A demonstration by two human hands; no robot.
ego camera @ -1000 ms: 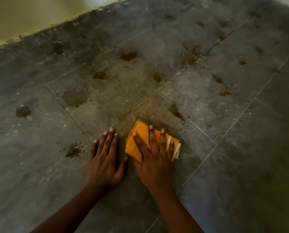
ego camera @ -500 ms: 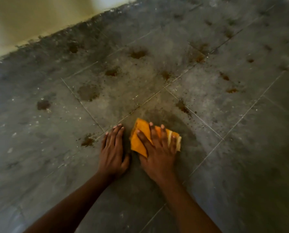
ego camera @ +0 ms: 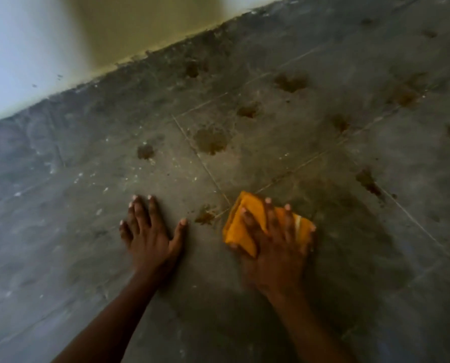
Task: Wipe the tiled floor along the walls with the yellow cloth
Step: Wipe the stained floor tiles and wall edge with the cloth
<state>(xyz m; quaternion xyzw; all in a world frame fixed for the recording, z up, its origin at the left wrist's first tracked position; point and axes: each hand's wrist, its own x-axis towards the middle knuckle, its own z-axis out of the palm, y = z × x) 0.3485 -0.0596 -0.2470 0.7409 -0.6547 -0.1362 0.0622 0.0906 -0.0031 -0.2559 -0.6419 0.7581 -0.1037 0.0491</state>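
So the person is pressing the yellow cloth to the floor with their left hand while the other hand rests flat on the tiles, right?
Not quite: the head view shows the right hand pressing the yellow cloth to the floor. The left hand is the one resting flat on the tiles.

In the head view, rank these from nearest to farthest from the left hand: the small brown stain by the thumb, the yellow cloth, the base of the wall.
From the left hand:
1. Small brown stain, just to the right of the thumb.
2. Yellow cloth, further right, under the right hand.
3. Base of the wall, far ahead at the floor's edge.
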